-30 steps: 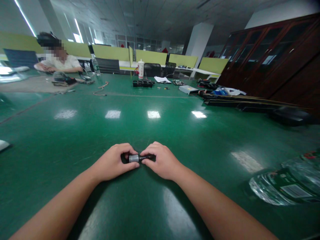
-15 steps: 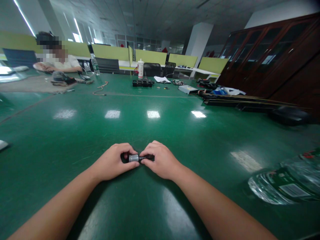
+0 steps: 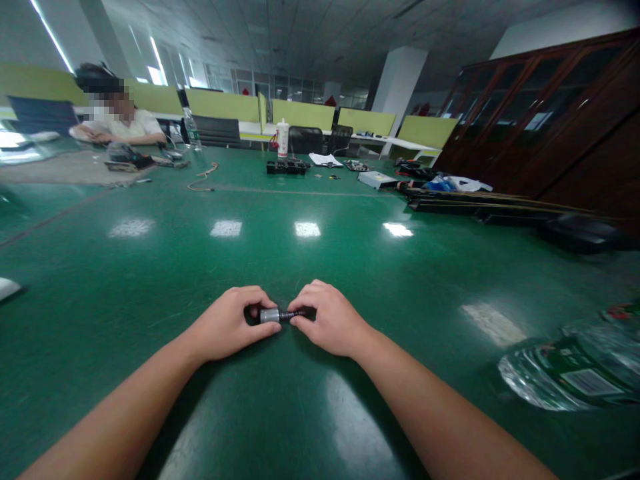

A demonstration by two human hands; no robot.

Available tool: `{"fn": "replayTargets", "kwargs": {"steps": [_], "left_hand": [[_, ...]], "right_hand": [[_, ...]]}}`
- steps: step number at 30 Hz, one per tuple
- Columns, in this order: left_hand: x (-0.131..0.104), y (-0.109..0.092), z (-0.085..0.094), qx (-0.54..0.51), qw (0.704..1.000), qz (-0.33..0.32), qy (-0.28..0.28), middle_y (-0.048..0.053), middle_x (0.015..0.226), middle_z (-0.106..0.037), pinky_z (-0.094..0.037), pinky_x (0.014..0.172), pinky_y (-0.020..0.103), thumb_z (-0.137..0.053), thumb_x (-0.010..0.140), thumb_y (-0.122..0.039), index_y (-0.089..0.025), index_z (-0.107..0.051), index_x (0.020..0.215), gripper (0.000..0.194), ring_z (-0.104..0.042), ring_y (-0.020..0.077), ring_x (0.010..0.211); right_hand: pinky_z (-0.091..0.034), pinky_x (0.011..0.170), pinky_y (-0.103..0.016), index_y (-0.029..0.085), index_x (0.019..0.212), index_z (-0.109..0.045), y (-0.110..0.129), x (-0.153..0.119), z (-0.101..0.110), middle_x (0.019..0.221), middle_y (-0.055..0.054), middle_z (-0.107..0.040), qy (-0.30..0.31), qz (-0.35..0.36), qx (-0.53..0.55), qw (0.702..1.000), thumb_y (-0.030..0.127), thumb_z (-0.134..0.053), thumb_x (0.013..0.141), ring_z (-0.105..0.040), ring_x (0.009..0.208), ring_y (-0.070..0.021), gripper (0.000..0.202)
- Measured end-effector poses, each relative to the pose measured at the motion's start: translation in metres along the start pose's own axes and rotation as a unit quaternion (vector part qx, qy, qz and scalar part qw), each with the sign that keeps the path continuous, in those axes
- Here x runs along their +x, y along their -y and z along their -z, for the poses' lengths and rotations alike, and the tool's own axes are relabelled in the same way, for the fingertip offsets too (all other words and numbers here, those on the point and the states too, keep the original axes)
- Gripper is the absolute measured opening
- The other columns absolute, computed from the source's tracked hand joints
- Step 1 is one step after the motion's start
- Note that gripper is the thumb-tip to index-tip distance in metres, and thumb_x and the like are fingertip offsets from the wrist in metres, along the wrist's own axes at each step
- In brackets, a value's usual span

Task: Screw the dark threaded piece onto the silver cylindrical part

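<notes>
Low over the green table, a small silver metal cylinder lies sideways between the thumb and fingers of my left hand. From its right end runs a thin, dark, ridged shaft. My right hand pinches the shaft's far end with thumb and fingertips, the other fingers curled behind. A short gap separates the two hands, with part of the shaft showing in it. Whether shaft and cylinder are one piece I cannot tell. The cylinder's left end is partly hidden in my left hand.
A large clear bottle with a green label lies at the right. Farther back are long dark bars, a grey box, a black part, a white bottle and a cord. Another person sits at far left.
My right hand has shifted slightly right along the dark shaft, so more of it shows between the hands. My left hand stays nearly in place on the silver cylinder.
</notes>
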State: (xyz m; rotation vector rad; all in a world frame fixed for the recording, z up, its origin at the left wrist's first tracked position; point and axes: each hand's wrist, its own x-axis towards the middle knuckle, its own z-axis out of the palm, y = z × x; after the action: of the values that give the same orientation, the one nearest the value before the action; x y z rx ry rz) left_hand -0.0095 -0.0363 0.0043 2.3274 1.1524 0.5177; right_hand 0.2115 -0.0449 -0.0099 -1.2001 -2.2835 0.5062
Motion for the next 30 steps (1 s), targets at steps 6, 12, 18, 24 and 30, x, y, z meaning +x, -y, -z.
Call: {"fn": "replayTargets", "kwargs": {"steps": [6,12,18,24,30], "left_hand": [[0.0003,-0.0006,-0.0001,0.002,1.000,-0.001,-0.002,0.001,0.079,-0.067,-0.043,0.066,0.026,-0.069,0.080,-0.041,-0.019,-0.070,0.089,0.024,-0.060,0.0168,0.072],[-0.0001,0.0001,0.0000,0.002,1.000,0.004,0.005,0.001,0.080,-0.066,-0.043,0.067,0.027,-0.069,0.081,-0.042,-0.019,-0.070,0.090,0.024,-0.060,0.0170,0.073],[-0.0003,0.0015,-0.0004,0.001,1.000,0.005,0.006,0.001,0.081,-0.066,-0.043,0.068,0.027,-0.069,0.081,-0.042,-0.019,-0.070,0.091,0.025,-0.060,0.0171,0.074],[-0.0002,0.0016,-0.0011,0.006,1.000,0.003,0.002,0.002,0.082,-0.066,-0.043,0.069,0.027,-0.069,0.081,-0.041,-0.018,-0.070,0.091,0.025,-0.060,0.0172,0.074],[-0.0013,0.0030,-0.0009,0.005,1.000,0.006,-0.003,0.001,0.082,-0.066,-0.044,0.069,0.028,-0.069,0.081,-0.041,-0.019,-0.070,0.092,0.025,-0.060,0.0172,0.075]], "right_hand": [[-0.042,0.080,-0.033,0.022,0.089,-0.074,0.0001,-0.0005,-0.0010,0.087,-0.002,-0.070,-0.005,-0.004,0.003,1.000,0.017,-0.071,0.078,-0.055,0.087,-0.0181,0.012],[-0.042,0.079,-0.032,0.022,0.089,-0.074,0.0004,-0.0004,-0.0012,0.085,-0.002,-0.070,-0.007,-0.002,0.002,1.000,0.018,-0.071,0.078,-0.055,0.086,-0.0179,0.011],[-0.042,0.080,-0.033,0.021,0.088,-0.074,0.0009,-0.0009,0.0000,0.086,-0.002,-0.070,-0.008,-0.009,0.003,1.000,0.017,-0.071,0.078,-0.056,0.086,-0.0183,0.012],[-0.042,0.080,-0.032,0.021,0.088,-0.074,-0.0026,-0.0007,-0.0004,0.085,-0.002,-0.070,-0.011,-0.010,-0.003,1.000,0.017,-0.072,0.077,-0.056,0.086,-0.0178,0.011],[-0.043,0.081,-0.032,0.021,0.088,-0.074,-0.0035,-0.0006,-0.0003,0.086,-0.002,-0.071,-0.016,-0.017,-0.008,1.000,0.017,-0.072,0.077,-0.057,0.087,-0.0178,0.011]]}}
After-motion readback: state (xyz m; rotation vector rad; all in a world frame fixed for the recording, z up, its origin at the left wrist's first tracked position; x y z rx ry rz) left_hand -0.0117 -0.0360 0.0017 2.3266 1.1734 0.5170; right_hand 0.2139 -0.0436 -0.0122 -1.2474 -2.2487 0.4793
